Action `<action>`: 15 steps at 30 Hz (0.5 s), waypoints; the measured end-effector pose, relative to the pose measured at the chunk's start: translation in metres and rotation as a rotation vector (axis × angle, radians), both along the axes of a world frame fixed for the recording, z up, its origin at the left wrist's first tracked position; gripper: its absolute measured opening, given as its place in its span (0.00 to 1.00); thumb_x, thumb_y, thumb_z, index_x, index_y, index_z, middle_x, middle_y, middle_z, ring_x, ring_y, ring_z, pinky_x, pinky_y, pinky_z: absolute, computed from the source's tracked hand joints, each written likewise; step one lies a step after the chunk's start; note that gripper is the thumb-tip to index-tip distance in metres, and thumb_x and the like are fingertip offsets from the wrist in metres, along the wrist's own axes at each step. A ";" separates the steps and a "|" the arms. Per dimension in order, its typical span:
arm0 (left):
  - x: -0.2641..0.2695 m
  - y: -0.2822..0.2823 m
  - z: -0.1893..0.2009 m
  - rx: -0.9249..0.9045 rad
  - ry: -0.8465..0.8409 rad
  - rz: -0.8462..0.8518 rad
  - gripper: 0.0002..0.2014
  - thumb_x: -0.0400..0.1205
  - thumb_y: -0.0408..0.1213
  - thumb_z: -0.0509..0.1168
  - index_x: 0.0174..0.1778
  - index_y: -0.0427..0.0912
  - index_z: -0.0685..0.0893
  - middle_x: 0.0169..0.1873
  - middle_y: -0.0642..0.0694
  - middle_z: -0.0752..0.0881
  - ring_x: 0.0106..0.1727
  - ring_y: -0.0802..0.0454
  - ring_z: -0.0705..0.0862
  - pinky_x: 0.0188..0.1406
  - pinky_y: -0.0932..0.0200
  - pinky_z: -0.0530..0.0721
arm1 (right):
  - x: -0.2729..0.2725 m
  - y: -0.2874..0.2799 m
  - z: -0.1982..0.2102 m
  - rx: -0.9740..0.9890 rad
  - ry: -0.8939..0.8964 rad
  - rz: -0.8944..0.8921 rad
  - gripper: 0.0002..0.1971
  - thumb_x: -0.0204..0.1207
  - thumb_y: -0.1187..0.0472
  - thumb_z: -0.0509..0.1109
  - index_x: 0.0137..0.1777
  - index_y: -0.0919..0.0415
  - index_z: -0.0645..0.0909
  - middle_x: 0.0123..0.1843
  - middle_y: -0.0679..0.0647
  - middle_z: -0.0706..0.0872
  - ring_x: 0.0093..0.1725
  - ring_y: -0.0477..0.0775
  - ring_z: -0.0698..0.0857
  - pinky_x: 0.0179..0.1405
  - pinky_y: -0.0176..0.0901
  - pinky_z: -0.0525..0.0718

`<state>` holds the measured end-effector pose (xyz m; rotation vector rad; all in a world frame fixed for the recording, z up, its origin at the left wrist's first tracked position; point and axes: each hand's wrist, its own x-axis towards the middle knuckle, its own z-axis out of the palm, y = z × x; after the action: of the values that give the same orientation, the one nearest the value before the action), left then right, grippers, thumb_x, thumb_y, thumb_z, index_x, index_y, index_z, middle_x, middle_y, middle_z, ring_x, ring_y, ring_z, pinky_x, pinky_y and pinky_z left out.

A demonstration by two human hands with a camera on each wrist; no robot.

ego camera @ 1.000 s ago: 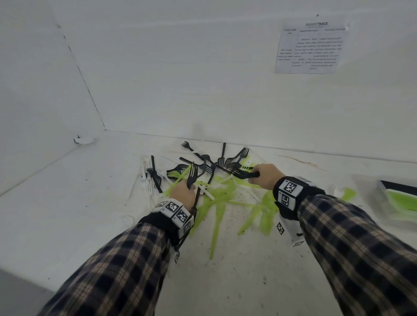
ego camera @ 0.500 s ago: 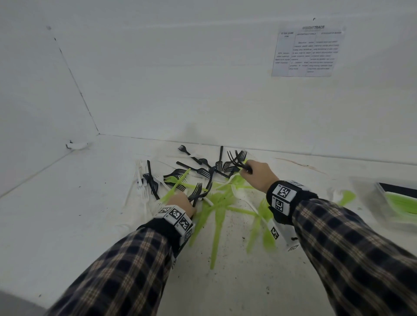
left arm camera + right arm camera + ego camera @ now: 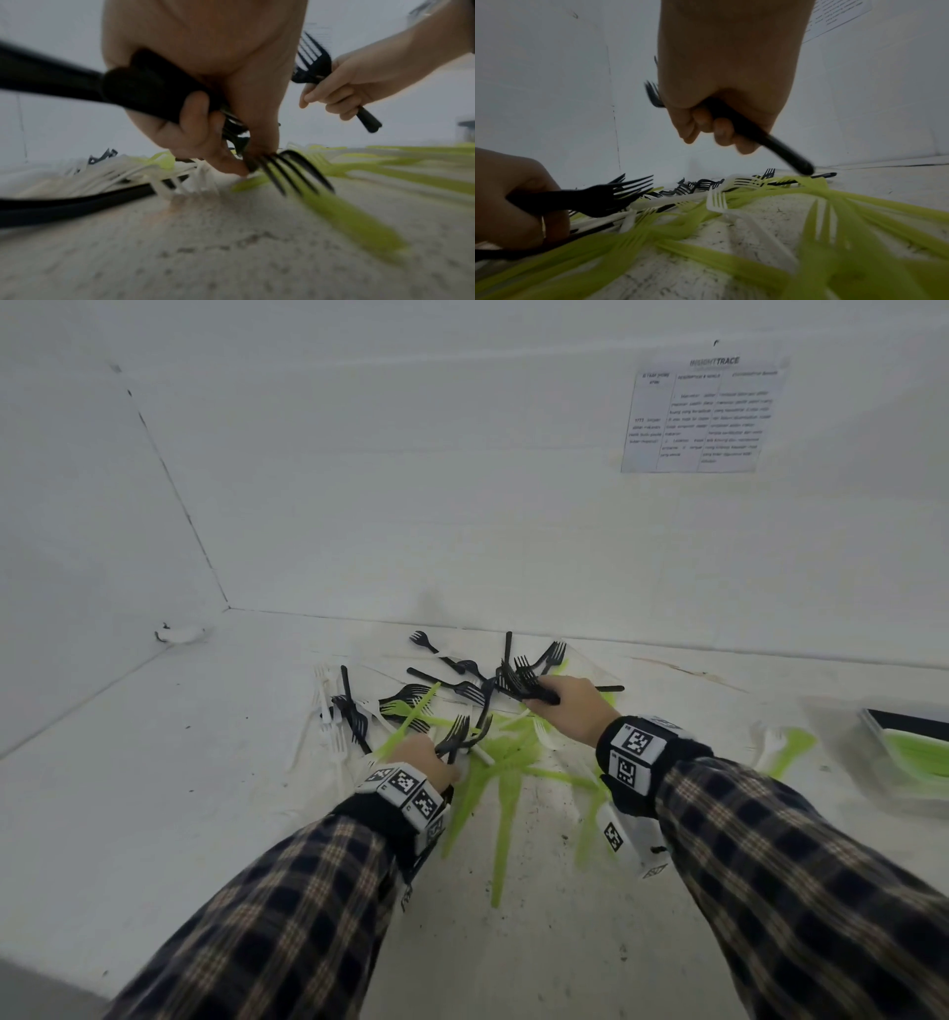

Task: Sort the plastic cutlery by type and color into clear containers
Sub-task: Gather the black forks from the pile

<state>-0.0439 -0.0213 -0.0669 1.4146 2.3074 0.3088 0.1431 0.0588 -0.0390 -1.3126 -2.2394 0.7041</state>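
Observation:
A mixed pile of plastic cutlery lies on the white surface: black forks (image 3: 452, 683), green pieces (image 3: 506, 788) and white forks (image 3: 326, 706). My left hand (image 3: 421, 757) grips a bunch of black forks (image 3: 457, 734) low over the pile, and its fingertips (image 3: 231, 166) pinch one more black fork (image 3: 295, 170). My right hand (image 3: 570, 706) holds a bunch of black forks (image 3: 524, 680) by the handles, tines pointing left; its curled fingers (image 3: 721, 130) wrap the black handles (image 3: 770, 142). Both hands hover over the green pieces (image 3: 731, 253).
A clear container (image 3: 919, 762) with green cutlery and something black in it stands at the right edge. A white fork and a green piece (image 3: 785, 747) lie beside it. White walls close the back and left; a printed sheet (image 3: 701, 418) hangs on the back wall.
My left hand has come down and nearer with its black forks and is pinching another one. The right hand has shifted slightly left over the pile, still gripping its bunch.

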 end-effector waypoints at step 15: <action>0.011 -0.009 0.034 0.093 -0.643 0.195 0.12 0.79 0.34 0.66 0.31 0.43 0.74 0.16 0.52 0.80 0.22 0.57 0.76 0.17 0.66 0.75 | -0.040 -0.036 -0.006 0.066 0.072 0.328 0.16 0.65 0.66 0.80 0.53 0.67 0.87 0.53 0.64 0.82 0.50 0.56 0.79 0.47 0.35 0.72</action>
<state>-0.0333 -0.0306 -0.0331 0.9371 1.9018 0.8072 0.1030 0.0229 -0.0450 -0.8831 -2.4219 0.7681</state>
